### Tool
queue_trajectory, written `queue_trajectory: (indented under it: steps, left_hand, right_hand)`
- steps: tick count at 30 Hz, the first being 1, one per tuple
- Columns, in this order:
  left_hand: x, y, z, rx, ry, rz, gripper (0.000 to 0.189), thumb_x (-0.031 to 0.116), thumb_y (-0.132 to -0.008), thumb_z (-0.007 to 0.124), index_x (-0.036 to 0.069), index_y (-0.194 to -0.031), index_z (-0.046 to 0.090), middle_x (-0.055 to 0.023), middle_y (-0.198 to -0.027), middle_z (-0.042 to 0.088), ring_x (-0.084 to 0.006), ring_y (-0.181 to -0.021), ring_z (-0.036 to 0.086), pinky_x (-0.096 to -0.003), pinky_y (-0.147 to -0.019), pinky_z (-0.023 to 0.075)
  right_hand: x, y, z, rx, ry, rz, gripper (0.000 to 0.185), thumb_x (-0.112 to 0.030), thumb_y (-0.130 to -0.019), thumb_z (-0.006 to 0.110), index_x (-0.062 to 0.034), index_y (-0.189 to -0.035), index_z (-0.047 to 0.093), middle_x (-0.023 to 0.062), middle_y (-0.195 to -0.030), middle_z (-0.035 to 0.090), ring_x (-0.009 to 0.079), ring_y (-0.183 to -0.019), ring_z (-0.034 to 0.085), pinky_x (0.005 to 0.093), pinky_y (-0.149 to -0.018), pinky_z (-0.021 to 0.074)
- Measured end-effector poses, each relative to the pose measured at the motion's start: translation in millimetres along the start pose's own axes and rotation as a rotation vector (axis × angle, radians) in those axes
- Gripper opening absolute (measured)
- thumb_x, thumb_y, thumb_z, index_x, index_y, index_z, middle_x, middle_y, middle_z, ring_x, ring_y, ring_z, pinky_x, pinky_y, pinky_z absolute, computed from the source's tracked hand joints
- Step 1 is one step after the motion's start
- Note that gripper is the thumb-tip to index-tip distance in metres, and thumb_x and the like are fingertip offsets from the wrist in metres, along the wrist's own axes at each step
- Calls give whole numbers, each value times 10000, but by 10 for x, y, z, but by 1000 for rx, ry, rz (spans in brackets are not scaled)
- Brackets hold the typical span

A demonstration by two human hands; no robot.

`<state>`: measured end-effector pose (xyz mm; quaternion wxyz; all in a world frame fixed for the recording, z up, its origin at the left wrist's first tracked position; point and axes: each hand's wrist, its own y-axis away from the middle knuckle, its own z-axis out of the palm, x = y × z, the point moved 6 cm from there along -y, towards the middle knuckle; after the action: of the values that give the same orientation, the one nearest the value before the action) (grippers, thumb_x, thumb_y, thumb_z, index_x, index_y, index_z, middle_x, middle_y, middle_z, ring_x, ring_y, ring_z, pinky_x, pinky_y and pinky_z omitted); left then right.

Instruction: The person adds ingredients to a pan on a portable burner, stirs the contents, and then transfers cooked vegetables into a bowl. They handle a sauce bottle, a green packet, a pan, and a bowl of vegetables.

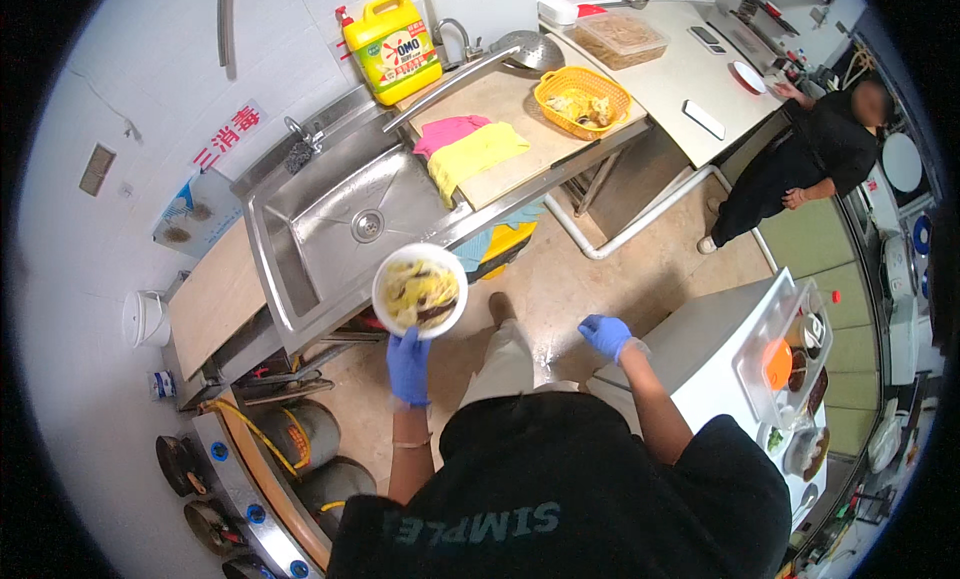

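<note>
My left hand (409, 373), in a blue glove, grips the near rim of a round white bowl (381, 318), thumb over the edge. Inside the bowl lies yellowish food (412, 286) with dark pieces, blurred; what it is cannot be settled. The bowl is up in front of the steel sink (315, 238), close to its front edge. Off to the right, my right hand (606, 337), also in a blue glove, hangs above the floor with its fingers curled in and nothing visible in it. A white-topped counter (716, 384) is to the right of that hand.
Yellow and pink cloths (480, 155), a yellow plastic basket (583, 121) holding food scraps and a perforated ladle (536, 50) lie beyond the sink. A yellow OMO jug (394, 50) stands behind. At the right, a person (810, 151) stands beside another table (667, 91). Gas cylinders (300, 429) stand lower left.
</note>
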<state>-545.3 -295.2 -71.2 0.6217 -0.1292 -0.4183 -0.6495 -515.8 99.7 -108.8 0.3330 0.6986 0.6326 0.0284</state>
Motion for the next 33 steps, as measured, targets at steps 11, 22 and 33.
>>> queue_trajectory:
  steps: [11,22,33]
  left_hand:
    - [-274,-2111,1601,-45,-55,-113,296,66,-909,550,-6,-1196,523,-65,-1139,562,-136,-1005,558,-268,-825,489]
    - [-546,-2648,2519,-126,-153,-291,300,71,-898,577,-42,-1173,539,-92,-1102,582,-144,-984,583,-256,-806,524]
    - [-769,-2670,3075,-166,-290,-234,400,37,-883,546,-45,-1270,485,-123,-1204,573,-197,-1041,605,-292,-867,536]
  right_hand:
    - [968,-987,-1289,246,-109,202,289,-321,-876,606,-63,-982,684,169,-965,678,332,-892,655,396,-797,513]
    - [-228,-1813,-2708,633,-515,-92,112,-84,-854,635,-53,-946,690,97,-913,680,193,-828,656,301,-765,512]
    - [-1553,-2998,-3288,424,-25,-653,242,-112,-738,714,-123,-979,696,97,-935,663,308,-890,616,384,-785,503]
